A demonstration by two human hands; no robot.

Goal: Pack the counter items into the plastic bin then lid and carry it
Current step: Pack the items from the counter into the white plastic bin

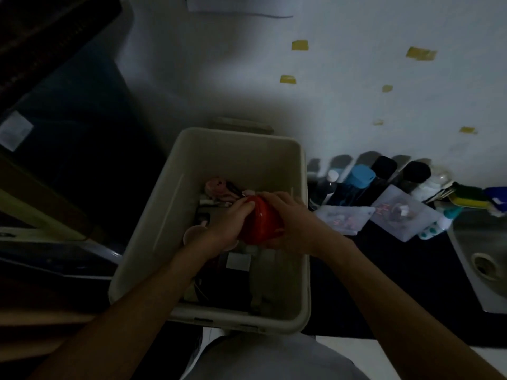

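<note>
A pale plastic bin [303, 215] stands open on the dark counter in front of me. Both hands hold a red rounded container [260, 223] above the bin's inside. My left hand [233, 220] grips its left side, and my right hand [288, 223] wraps its right side. Under the hands lie a pink item [216, 187], a small pink cup [193, 234] and other dark things that are hard to make out. No lid on the bin is visible.
Right of the bin, along the wall, stand several bottles, one with a blue cap [362, 176]. Two clear plastic bags [345, 220] lie in front of them. A sponge [466, 198] and a steel sink [485, 259] are at far right. Dark furniture fills the left.
</note>
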